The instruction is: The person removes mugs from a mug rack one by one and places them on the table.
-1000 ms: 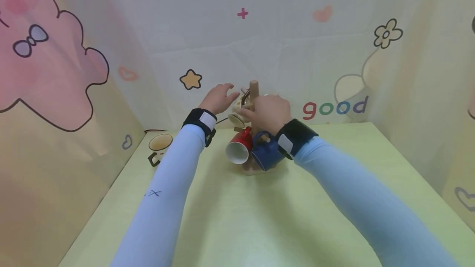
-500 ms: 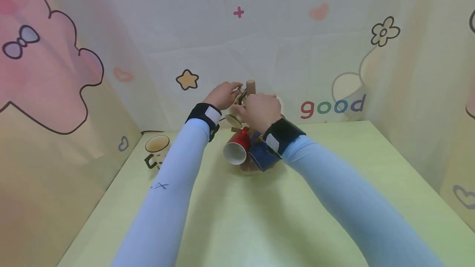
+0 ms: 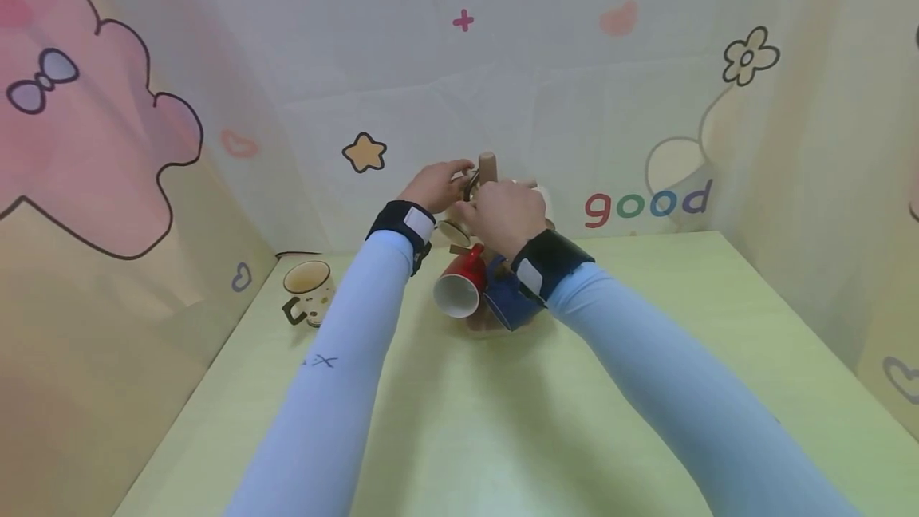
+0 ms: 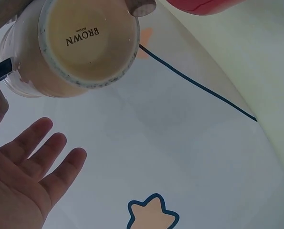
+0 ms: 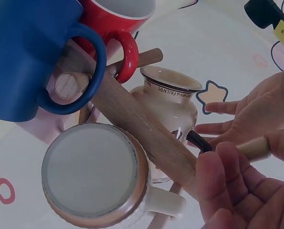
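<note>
A wooden mug tree (image 3: 487, 168) stands at the back of the table, hung with several mugs. My right hand (image 3: 506, 212) grips its post near the top. A cream mug with a dark handle (image 5: 168, 102) hangs tilted on the left side; in the left wrist view its base (image 4: 87, 40) reads "BROWN". My left hand (image 3: 434, 184) pinches that handle between thumb and forefinger, with the other fingers spread straight. Lower on the tree hang a red mug (image 3: 461, 286) and a blue mug (image 3: 511, 301). A white mug (image 5: 96, 174) hangs on the right side, mostly hidden in the head view.
Another cream mug with a dark handle (image 3: 309, 292) stands upright at the table's back left. Behind the pale green table (image 3: 459, 421) is a printed cloth wall (image 3: 402, 46). Pegs stick out from the post (image 5: 151, 57).
My left hand has moved right, from apart with fingers spread to the cream mug's handle. My right hand keeps its grip on the post and has shifted slightly left.
</note>
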`<state>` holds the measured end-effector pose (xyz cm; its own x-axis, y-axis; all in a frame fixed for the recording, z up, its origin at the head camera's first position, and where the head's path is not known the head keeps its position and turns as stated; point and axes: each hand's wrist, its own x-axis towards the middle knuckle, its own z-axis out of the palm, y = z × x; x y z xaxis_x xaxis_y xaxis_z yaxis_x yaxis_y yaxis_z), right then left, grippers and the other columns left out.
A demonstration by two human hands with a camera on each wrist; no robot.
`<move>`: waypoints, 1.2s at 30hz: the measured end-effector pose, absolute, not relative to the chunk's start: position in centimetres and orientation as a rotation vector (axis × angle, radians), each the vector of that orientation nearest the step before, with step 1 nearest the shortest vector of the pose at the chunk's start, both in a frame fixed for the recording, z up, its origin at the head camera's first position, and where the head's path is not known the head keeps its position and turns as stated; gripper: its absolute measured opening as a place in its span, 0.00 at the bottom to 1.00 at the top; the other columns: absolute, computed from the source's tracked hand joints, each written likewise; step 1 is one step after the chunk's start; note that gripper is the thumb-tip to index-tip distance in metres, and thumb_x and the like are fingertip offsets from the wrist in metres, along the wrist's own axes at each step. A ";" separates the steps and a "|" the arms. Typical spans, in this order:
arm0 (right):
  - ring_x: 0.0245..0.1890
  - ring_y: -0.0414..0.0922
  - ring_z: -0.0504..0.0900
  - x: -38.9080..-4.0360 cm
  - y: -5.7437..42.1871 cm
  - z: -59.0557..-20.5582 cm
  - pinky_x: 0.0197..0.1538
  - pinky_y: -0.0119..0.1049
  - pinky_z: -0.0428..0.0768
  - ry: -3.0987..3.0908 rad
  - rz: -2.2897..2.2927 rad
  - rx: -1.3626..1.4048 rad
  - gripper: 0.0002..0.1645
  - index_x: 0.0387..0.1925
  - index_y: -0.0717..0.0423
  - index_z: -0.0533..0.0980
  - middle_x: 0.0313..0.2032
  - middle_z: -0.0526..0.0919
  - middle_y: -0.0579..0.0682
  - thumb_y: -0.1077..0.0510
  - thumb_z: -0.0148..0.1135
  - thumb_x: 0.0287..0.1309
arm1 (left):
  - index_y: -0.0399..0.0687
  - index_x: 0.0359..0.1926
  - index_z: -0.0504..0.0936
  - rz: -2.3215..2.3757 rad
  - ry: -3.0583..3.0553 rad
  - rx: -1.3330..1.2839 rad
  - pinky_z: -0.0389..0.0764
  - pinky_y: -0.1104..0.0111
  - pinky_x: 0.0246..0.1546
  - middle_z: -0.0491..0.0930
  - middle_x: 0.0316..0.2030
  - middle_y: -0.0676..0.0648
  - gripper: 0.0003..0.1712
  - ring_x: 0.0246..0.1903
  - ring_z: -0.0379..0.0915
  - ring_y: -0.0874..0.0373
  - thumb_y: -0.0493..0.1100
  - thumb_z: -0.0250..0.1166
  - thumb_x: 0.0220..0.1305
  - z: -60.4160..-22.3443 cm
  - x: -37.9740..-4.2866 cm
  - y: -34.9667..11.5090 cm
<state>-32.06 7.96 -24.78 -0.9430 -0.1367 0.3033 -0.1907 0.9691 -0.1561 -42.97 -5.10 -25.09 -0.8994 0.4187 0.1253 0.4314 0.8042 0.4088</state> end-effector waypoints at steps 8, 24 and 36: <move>0.21 0.49 0.77 -32.2 8.1 -25.2 0.22 0.38 0.74 -2.789 0.241 0.267 0.29 0.27 0.53 0.83 0.18 0.77 0.51 0.38 0.50 0.71 | 0.51 0.72 0.66 -0.674 -2.928 -0.660 0.69 0.56 0.63 0.78 0.58 0.43 0.25 0.58 0.73 0.49 0.46 0.50 0.78 -25.3 -43.1 -5.0; 0.21 0.50 0.75 -31.1 10.7 -24.7 0.20 0.40 0.70 -2.796 0.229 0.347 0.26 0.17 0.53 0.75 0.19 0.72 0.51 0.49 0.47 0.70 | 0.53 0.65 0.76 -0.643 -2.877 -0.652 0.71 0.56 0.61 0.78 0.58 0.44 0.21 0.58 0.73 0.49 0.49 0.55 0.76 -25.2 -41.5 -5.5; 0.24 0.52 0.77 -30.7 12.2 -24.7 0.21 0.44 0.75 -2.855 0.235 0.336 0.19 0.28 0.57 0.76 0.21 0.78 0.52 0.45 0.63 0.58 | 0.52 0.60 0.81 -0.591 -2.824 -0.605 0.77 0.58 0.54 0.83 0.51 0.46 0.20 0.51 0.78 0.51 0.53 0.56 0.74 -25.4 -40.7 -5.0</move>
<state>-30.68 12.23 -24.69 -0.9404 -0.2059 0.2708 -0.2474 0.9603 -0.1287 -40.66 -5.03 -25.37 -0.8981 0.3507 0.2655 0.4278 0.8369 0.3413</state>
